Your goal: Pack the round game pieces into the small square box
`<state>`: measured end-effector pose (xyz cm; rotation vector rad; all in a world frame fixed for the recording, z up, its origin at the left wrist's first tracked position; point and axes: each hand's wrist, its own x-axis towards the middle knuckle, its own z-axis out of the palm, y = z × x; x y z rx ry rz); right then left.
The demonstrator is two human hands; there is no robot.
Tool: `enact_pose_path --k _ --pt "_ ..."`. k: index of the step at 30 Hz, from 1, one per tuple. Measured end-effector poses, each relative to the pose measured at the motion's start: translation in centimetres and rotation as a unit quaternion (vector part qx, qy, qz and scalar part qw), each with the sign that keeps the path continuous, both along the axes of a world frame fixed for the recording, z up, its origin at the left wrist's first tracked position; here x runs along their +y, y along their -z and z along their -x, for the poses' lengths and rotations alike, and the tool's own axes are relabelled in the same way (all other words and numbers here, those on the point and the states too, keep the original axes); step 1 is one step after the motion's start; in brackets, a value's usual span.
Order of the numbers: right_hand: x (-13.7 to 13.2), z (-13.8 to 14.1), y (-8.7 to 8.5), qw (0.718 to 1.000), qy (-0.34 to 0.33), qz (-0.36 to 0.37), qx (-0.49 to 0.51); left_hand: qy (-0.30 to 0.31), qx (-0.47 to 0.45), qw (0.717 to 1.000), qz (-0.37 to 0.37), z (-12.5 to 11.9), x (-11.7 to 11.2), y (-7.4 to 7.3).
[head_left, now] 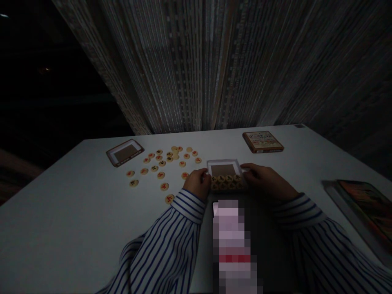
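Observation:
Between my hands stands a small open box (226, 162) with white inner walls. Round Chinese chess pieces (229, 179) with dark characters lie in rows along its near side. My left hand (197, 182) is closed at the box's left edge, with the fingertips against the wall. On the opposite edge, my right hand (266, 179) grips the wall, its fingers bent. Left of the box, several loose chess pieces (161, 175) with red or dark characters are scattered on the white table (76, 212). A few of them overlap at the back, some without a visible character.
An open box part (125, 152) lies at the back left. A closed, printed box (263, 141) sits at the back right. At the right edge is a colourful flat item (367, 208). A blurred-out phone (232, 245) lies between my forearms. Strand curtains (190, 61) hang behind the table.

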<state>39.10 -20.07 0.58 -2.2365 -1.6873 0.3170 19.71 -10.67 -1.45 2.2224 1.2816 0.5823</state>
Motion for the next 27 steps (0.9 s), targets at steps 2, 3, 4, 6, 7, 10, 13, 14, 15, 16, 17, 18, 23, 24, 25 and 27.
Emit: enact_pose_path --k 2,3,4,6,7,10,13,14,15,16,17,18,23,24,25,27 --pt "-0.06 0.09 0.01 1.0 -0.002 -0.003 0.013 0.007 0.011 1.0 0.002 -0.04 0.0 -0.02" --pt "-0.07 0.11 0.02 1.0 -0.002 -0.002 0.018 0.011 0.015 1.0 0.002 -0.07 0.0 -0.01" --pt "-0.08 0.12 0.03 1.0 -0.002 0.0 0.023 0.015 0.019 1.0 0.001 -0.1 0.02 0.01" --pt "-0.09 0.16 0.04 1.0 -0.003 -0.004 0.024 0.015 0.024 1.0 -0.005 -0.14 0.05 0.1" --pt "-0.09 0.2 0.03 1.0 -0.001 -0.007 0.023 0.014 0.024 1.0 -0.01 -0.14 0.06 0.16" --pt "-0.09 0.33 -0.04 0.999 0.0 -0.012 0.031 0.012 0.023 1.0 -0.017 -0.11 0.05 0.29" --pt "-0.07 0.4 -0.05 0.999 -0.009 -0.013 0.044 0.014 0.014 1.0 -0.015 -0.03 -0.02 0.25" --pt "-0.07 0.39 -0.03 0.999 -0.013 -0.016 0.045 0.014 0.013 1.0 -0.013 -0.01 -0.05 0.2" --pt "-0.06 0.37 -0.01 0.999 -0.015 -0.019 0.043 0.015 0.013 1.0 -0.011 0.02 -0.07 0.15" --pt "-0.06 0.35 0.02 0.999 -0.016 -0.021 0.04 0.017 0.015 1.0 -0.008 0.04 -0.09 0.09" --pt "-0.06 0.31 0.04 0.999 -0.016 -0.021 0.038 0.017 0.016 1.0 -0.005 0.05 -0.11 0.05" --pt "-0.08 0.28 0.05 0.999 -0.016 -0.02 0.036 0.016 0.014 1.0 -0.002 0.06 -0.14 0.03" --pt "-0.24 0.08 0.06 0.999 -0.011 -0.04 0.021 0.007 -0.002 1.0 -0.008 -0.04 -0.15 0.21" --pt "-0.24 0.03 0.11 0.998 -0.019 -0.049 0.018 0.006 0.0 1.0 -0.009 -0.07 -0.11 0.27" --pt "-0.23 -0.02 0.2 0.998 -0.031 -0.057 0.017 0.006 0.003 1.0 -0.008 -0.11 -0.06 0.32" --pt "-0.14 -0.13 0.43 0.996 -0.063 -0.063 0.011 0.009 0.01 1.0 -0.003 -0.15 0.07 0.42"
